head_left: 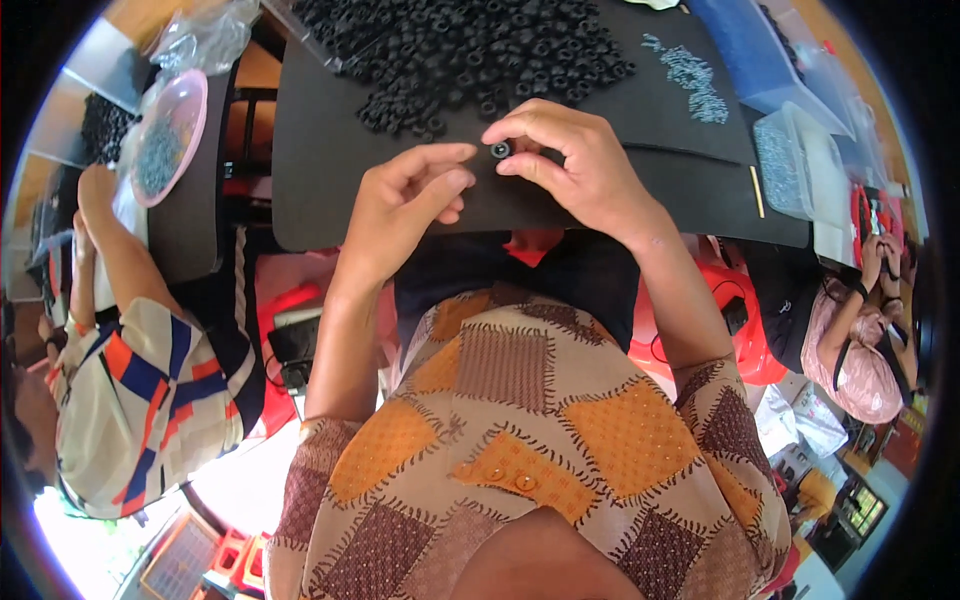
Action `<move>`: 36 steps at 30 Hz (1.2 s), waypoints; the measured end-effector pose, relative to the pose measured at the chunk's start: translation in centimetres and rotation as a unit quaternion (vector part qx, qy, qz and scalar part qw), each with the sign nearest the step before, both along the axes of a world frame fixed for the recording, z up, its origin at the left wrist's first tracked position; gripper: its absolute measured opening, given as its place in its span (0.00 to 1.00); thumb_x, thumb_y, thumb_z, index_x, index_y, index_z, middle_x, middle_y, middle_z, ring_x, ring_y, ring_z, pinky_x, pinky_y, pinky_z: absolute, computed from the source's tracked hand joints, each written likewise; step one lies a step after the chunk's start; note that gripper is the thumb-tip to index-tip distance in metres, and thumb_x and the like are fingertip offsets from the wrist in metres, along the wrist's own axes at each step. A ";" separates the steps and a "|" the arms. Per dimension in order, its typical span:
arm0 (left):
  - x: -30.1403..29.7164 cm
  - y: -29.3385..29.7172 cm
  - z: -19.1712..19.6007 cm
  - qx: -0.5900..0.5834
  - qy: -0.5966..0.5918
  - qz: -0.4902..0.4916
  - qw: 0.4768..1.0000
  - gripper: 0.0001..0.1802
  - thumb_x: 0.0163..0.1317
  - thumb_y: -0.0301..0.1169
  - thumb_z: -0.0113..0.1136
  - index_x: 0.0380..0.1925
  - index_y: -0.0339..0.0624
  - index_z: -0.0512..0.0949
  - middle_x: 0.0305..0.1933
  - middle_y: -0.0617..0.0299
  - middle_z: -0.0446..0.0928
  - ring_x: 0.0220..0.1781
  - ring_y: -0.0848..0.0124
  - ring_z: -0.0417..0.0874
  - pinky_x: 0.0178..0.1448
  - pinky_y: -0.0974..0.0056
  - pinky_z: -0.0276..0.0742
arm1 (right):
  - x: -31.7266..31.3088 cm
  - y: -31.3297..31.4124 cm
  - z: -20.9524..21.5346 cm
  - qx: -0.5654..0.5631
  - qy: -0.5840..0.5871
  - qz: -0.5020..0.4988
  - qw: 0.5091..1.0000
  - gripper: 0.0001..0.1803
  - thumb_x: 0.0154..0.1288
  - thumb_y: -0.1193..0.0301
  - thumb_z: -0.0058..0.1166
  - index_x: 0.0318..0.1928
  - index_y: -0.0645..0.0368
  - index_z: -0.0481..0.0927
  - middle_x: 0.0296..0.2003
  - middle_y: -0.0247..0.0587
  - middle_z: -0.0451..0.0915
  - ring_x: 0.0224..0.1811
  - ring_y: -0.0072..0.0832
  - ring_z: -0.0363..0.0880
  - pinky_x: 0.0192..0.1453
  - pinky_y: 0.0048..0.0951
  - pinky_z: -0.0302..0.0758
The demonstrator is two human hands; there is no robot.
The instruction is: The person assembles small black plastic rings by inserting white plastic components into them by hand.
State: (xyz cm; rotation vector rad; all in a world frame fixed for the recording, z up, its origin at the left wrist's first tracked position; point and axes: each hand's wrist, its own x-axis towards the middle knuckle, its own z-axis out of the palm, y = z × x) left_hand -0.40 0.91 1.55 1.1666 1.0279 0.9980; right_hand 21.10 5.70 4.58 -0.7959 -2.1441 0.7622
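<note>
Between the thumb and forefinger of my right hand (585, 165) is a small round black cap (502, 149), its hollow end turned up and a lighter spot at its centre. My left hand (410, 195) is held just left of it, thumb and forefinger apart, the other fingers curled; nothing shows between them. Both hands hover above the near part of the dark table (330, 190). Beyond them spreads a large heap of similar black caps (480, 60). To the right of the heap lies a small pile of bluish metal pieces (690, 80), too small to name.
A clear plastic tub (785, 160) of small metal pieces stands at the right, near a thin yellowish stick (757, 192). A blue-sided bin (745, 50) is behind it. On the left table sits a pink bowl (195, 150). People work at both sides.
</note>
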 end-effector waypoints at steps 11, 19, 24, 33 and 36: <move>-0.8 0.5 -0.5 0.004 -0.034 0.000 0.999 0.19 0.74 0.39 0.48 0.27 0.38 0.75 0.29 0.64 0.77 0.27 0.80 0.73 0.30 0.74 0.70 | 19.6 12.9 10.3 0.055 0.086 -0.403 0.909 0.14 0.52 0.77 0.56 0.42 0.62 0.81 0.51 0.49 0.79 0.54 0.40 0.77 0.59 0.39 0.73; -0.7 0.6 -0.8 0.024 -0.034 0.051 0.998 0.21 0.76 0.39 0.46 0.30 0.35 0.78 0.30 0.62 0.78 0.28 0.79 0.74 0.33 0.73 0.72 | 18.5 14.7 4.9 0.335 -0.192 -0.353 0.852 0.11 0.65 0.67 0.59 0.45 0.57 0.84 0.40 0.43 0.85 0.45 0.39 0.83 0.53 0.31 0.75; -0.6 0.6 -1.0 0.022 -0.031 0.053 0.998 0.19 0.75 0.38 0.47 0.33 0.34 0.80 0.33 0.62 0.79 0.31 0.78 0.76 0.36 0.73 0.74 | 15.8 13.8 -1.6 0.189 -0.251 -0.341 0.886 0.07 0.61 0.68 0.61 0.39 0.54 0.85 0.33 0.38 0.80 0.41 0.38 0.80 0.47 0.36 0.76; -0.4 0.8 -1.1 0.036 -0.005 0.057 0.998 0.18 0.75 0.37 0.49 0.34 0.34 0.80 0.33 0.62 0.80 0.32 0.79 0.77 0.37 0.72 0.75 | 14.3 14.5 -1.0 0.186 -0.344 -0.244 0.887 0.07 0.61 0.72 0.59 0.40 0.56 0.83 0.38 0.35 0.79 0.46 0.38 0.75 0.53 0.36 0.72; -0.5 0.7 -1.0 0.034 0.000 0.056 0.998 0.18 0.75 0.37 0.49 0.34 0.34 0.80 0.32 0.63 0.80 0.31 0.79 0.77 0.37 0.72 0.75 | 14.0 14.3 -0.9 0.177 -0.326 -0.220 0.902 0.06 0.61 0.72 0.59 0.38 0.58 0.81 0.37 0.36 0.78 0.46 0.38 0.75 0.53 0.37 0.72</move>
